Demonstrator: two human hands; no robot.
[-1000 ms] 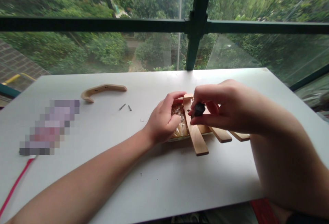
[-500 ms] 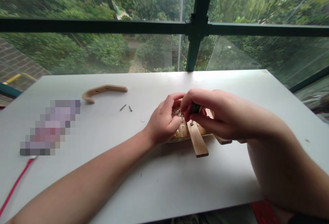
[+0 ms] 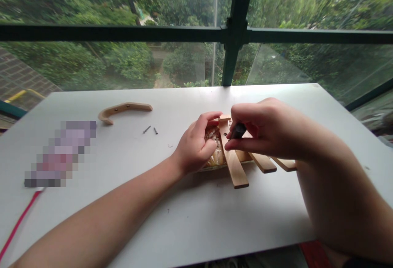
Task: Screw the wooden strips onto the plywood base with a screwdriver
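Observation:
My left hand point(image 3: 196, 143) is curled over the left side of a woven wooden piece point(image 3: 215, 155) with flat slats point(image 3: 235, 167) fanning out toward me. It presses down on that piece, thumb and fingers closed around its edge. My right hand point(image 3: 264, 130) pinches a small dark tool point(image 3: 238, 130), which looks like a short screwdriver, with its tip on the nearest slat. More slats point(image 3: 264, 162) stick out under my right wrist.
A curved wooden bracket point(image 3: 123, 109) with holes lies at the back left of the white table point(image 3: 153, 202). Two loose screws point(image 3: 150, 129) lie near it. A blurred patch point(image 3: 59, 153) and a red cord point(image 3: 18, 221) sit at the left. A window with a green frame point(image 3: 233, 34) stands behind.
My right hand moved left over the slats with the dark tool, then came back to the right. My left hand stayed on the woven piece.

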